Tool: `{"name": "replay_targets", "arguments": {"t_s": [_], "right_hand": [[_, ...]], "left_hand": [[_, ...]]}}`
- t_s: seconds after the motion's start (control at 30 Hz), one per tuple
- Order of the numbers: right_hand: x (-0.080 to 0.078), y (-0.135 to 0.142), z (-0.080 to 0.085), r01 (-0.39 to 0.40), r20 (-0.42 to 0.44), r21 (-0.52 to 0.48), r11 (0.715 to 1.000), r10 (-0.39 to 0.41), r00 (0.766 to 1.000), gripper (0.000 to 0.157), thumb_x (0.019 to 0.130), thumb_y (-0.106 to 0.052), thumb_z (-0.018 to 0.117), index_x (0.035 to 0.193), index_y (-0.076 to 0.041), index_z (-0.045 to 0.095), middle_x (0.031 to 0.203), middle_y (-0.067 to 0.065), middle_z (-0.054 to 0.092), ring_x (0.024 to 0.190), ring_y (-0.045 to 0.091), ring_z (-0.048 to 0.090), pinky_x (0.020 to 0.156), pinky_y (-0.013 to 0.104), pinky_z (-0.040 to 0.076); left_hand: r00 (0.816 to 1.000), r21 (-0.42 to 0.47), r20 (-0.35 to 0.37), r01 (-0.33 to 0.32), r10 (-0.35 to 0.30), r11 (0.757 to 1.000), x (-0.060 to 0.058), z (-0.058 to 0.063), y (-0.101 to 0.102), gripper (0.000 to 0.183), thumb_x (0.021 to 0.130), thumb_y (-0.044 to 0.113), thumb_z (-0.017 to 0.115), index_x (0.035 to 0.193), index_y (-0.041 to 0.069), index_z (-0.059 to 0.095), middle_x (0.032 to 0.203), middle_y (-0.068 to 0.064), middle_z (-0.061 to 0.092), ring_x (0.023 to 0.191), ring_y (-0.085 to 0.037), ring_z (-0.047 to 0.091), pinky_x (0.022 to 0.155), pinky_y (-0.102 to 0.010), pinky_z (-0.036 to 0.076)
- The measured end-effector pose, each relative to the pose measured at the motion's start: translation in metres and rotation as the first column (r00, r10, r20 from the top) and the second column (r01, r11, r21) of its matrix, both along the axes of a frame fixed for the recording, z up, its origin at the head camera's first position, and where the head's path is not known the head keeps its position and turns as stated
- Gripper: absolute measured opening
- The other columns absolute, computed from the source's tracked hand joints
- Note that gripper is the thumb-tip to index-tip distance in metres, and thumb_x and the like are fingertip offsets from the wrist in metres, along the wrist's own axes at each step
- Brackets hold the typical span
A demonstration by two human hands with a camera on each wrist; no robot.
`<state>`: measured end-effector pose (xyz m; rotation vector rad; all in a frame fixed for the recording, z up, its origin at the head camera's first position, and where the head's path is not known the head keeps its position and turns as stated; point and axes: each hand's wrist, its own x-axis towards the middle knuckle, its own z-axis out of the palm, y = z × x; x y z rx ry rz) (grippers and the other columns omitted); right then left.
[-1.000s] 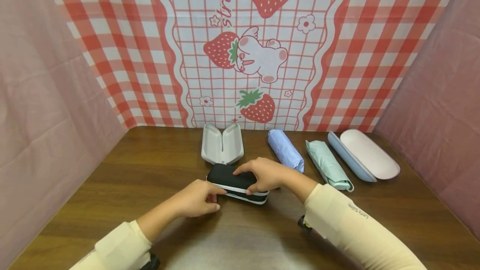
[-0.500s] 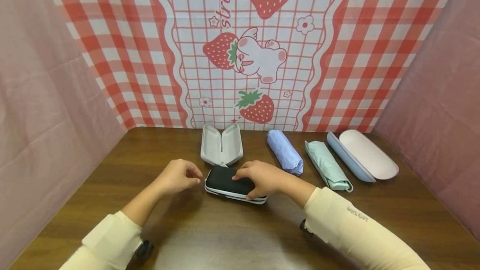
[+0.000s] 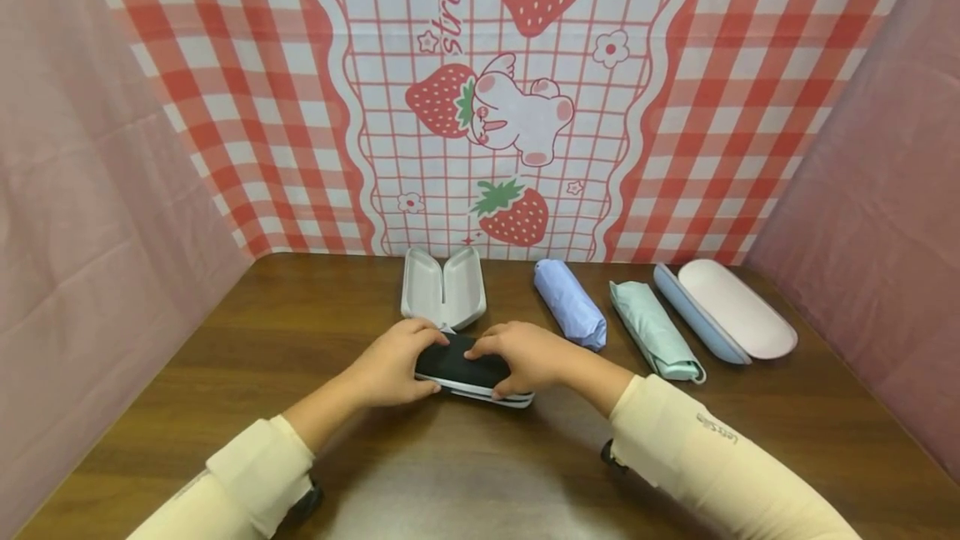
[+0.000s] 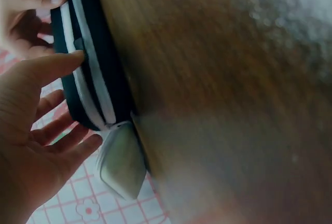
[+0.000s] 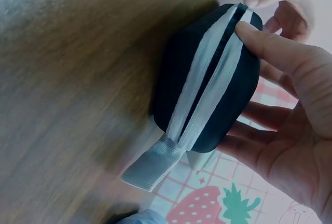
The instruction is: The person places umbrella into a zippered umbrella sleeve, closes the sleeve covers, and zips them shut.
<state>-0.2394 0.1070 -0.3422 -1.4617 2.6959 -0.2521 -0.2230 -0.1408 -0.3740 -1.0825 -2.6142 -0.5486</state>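
A black zip case [image 3: 467, 367] with white zipper bands lies on the brown table in the middle of the head view. Its lid is down, but a dark gap shows between the two bands. At its left end my left hand [image 3: 395, 363] grips the lid, fingers on top and thumb at the front seam. My right hand [image 3: 527, 355] holds the other end likewise, thumb on the upper white band. A grey strap loop [image 5: 154, 162] sticks out from the case's right end in the right wrist view.
Behind the black case stands an opened light-grey case [image 3: 423, 294], close to it. Farther right lie a folded blue umbrella [image 3: 570, 304], a folded mint umbrella [image 3: 654, 332] and an opened blue case [image 3: 738, 311] with a pale pink inside. A checked strawberry cloth [image 3: 285, 107] hangs behind.
The raised lid of the black case has come down. My left hand let go, moved left off the case, then came back onto its left end. My right hand kept its hold.
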Motion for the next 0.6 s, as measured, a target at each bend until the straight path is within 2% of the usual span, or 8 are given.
{"name": "replay_targets", "arguments": {"t_s": [0.17, 0.37, 0.5, 0.6], "right_hand": [[-0.001, -0.001, 0.003, 0.046, 0.033, 0.004, 0.999, -0.046, 0.998, 0.055, 0.076, -0.024, 0.084, 0.124, -0.008, 0.064, 0.121, 0.008, 0.065, 0.112, 0.024, 0.059, 0.095, 0.041, 0.047], [-0.001, -0.004, 0.004, 0.107, 0.035, 0.012, 0.994, -0.107, 0.994, 0.053, 0.074, -0.027, 0.084, 0.117, -0.004, 0.063, 0.111, 0.009, 0.067, 0.102, 0.023, 0.062, 0.09, 0.04, 0.049], [0.0, -0.004, 0.003, 0.101, 0.019, 0.008, 0.995, -0.101, 0.995, 0.053, 0.072, -0.027, 0.085, 0.115, -0.004, 0.064, 0.109, 0.008, 0.068, 0.101, 0.023, 0.063, 0.089, 0.039, 0.049], [0.0, -0.004, 0.002, 0.091, -0.001, 0.008, 0.996, -0.091, 0.996, 0.053, 0.071, -0.028, 0.086, 0.113, -0.005, 0.065, 0.109, 0.007, 0.068, 0.102, 0.024, 0.063, 0.089, 0.039, 0.049]], "left_hand": [[0.991, -0.098, -0.13, 0.015, -0.027, 0.995, -0.001, 0.0, 0.006, 0.044, 0.069, 0.026, 0.084, 0.104, 0.005, 0.067, 0.106, -0.008, 0.064, 0.104, -0.026, 0.06, 0.092, -0.04, 0.048], [0.954, -0.236, -0.29, 0.007, -0.077, 0.972, -0.003, 0.0, 0.013, 0.039, 0.068, 0.03, 0.08, 0.092, 0.005, 0.062, 0.088, -0.006, 0.061, 0.079, -0.023, 0.063, 0.071, -0.037, 0.053], [0.943, -0.288, -0.324, -0.021, -0.077, 0.957, -0.003, -0.001, 0.017, 0.041, 0.068, 0.035, 0.08, 0.088, 0.006, 0.06, 0.084, -0.006, 0.058, 0.072, -0.022, 0.061, 0.063, -0.036, 0.053], [0.942, -0.292, -0.328, -0.031, -0.069, 0.956, -0.003, -0.001, 0.018, 0.044, 0.069, 0.039, 0.082, 0.089, 0.007, 0.061, 0.085, -0.006, 0.059, 0.074, -0.022, 0.061, 0.064, -0.037, 0.053]]}}
